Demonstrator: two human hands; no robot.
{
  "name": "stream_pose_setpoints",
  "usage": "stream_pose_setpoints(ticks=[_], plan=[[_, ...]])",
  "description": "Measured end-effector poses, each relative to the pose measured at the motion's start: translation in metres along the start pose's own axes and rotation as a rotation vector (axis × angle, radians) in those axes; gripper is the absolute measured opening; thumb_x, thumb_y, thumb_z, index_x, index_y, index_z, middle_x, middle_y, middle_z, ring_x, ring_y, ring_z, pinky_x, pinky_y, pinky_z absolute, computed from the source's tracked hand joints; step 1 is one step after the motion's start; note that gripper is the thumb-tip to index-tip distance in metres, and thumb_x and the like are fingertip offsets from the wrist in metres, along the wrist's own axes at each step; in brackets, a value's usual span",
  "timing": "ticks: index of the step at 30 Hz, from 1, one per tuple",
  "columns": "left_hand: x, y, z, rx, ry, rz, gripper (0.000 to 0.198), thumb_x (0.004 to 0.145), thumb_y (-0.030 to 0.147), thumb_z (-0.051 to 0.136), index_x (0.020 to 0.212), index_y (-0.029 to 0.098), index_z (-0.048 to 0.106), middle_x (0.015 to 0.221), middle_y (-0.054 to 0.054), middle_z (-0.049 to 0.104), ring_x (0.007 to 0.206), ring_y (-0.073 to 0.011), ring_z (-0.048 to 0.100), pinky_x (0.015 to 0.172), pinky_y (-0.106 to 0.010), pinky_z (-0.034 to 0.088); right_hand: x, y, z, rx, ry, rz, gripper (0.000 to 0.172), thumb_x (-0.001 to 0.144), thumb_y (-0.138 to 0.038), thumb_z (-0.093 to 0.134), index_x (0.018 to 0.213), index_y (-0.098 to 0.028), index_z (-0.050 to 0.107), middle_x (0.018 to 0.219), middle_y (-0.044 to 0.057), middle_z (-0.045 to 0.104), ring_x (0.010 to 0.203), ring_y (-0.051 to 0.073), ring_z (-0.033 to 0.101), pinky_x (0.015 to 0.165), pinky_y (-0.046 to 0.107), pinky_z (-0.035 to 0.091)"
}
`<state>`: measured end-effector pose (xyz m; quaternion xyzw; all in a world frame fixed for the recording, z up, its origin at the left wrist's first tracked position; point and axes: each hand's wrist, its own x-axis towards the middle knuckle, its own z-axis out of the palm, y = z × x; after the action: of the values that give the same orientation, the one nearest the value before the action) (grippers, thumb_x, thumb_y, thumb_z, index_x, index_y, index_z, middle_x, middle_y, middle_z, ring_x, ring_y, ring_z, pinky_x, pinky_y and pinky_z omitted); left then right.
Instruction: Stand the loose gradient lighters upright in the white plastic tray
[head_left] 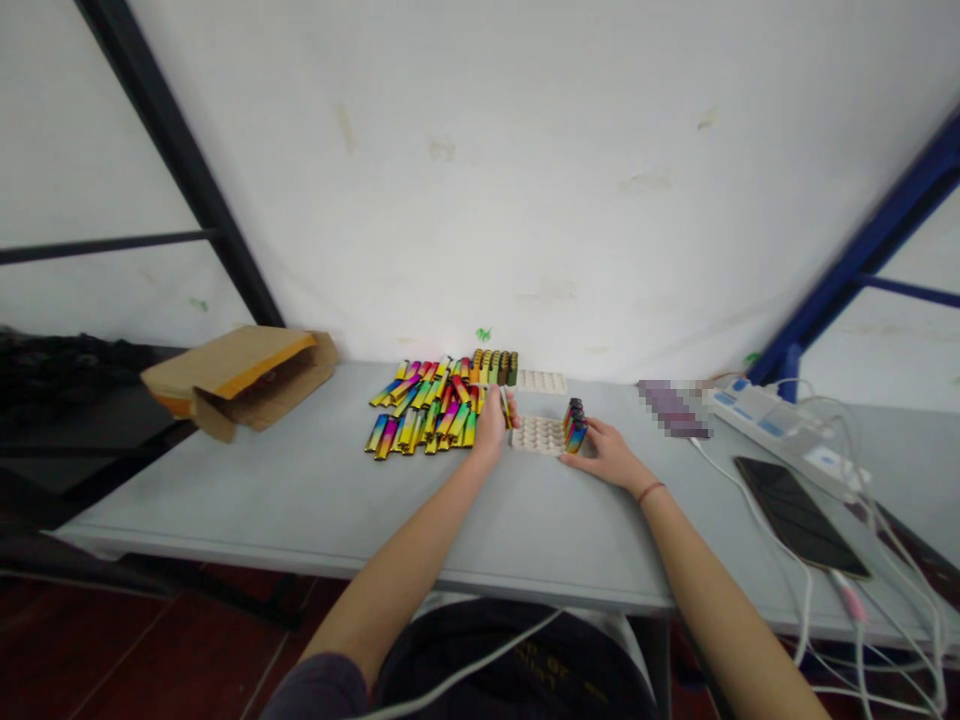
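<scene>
Rainbow-gradient lighter (pixel 506 408) is standing at one o'clock from the left hand (pixel 489 432), its fingers clamping it; right hand (pixel 606 456), fingers slightly apart, is resting beside a white dimpled tray (pixel 537 436).

Even, soft indoor light with no clear source, flat pale glow across the white wall (pixel 480 170), faint shadows under the left hand (pixel 491 430) and right hand (pixel 609 456), small glints on the metallic lighters (pixel 424 415), wide-angle bending toward the edges, blue metal frame (pixel 862 255) leaning at right, mosaic blur on a patch (pixel 673 408) at the far right of the table (pixel 225 500)
</scene>
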<state>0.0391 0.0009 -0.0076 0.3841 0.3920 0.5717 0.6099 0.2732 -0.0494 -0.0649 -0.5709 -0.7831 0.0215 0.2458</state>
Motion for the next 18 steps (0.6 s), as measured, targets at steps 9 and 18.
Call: stream_pose_setpoints(ticks=[9,18], plan=[[0.0007,-0.0058,-0.0031,-0.043,-0.012,-0.155,0.059,0.091,0.075,0.034,0.063,0.023,0.041,0.043,0.008,0.029,0.034,-0.0073,0.026,0.035,-0.02,0.022,-0.0002,0.0008,-0.0001,-0.004,-0.007,-0.006,0.065,0.083,-0.06,0.072,0.127,-0.012,0.068,0.132,0.022,0.068,0.121,0.038,0.064,0.106,0.052,0.05],[0.0002,-0.0045,0.0001,-0.067,0.072,-0.201,0.043,0.093,0.049,0.037,0.058,0.023,0.035,0.042,0.008,0.022,0.034,-0.0072,0.016,0.035,-0.019,0.013,-0.0008,0.0028,0.0003,-0.009,-0.016,0.003,0.065,0.083,-0.061,0.071,0.126,-0.012,0.069,0.135,0.022,0.066,0.124,0.039,0.062,0.107,0.052,0.05]])
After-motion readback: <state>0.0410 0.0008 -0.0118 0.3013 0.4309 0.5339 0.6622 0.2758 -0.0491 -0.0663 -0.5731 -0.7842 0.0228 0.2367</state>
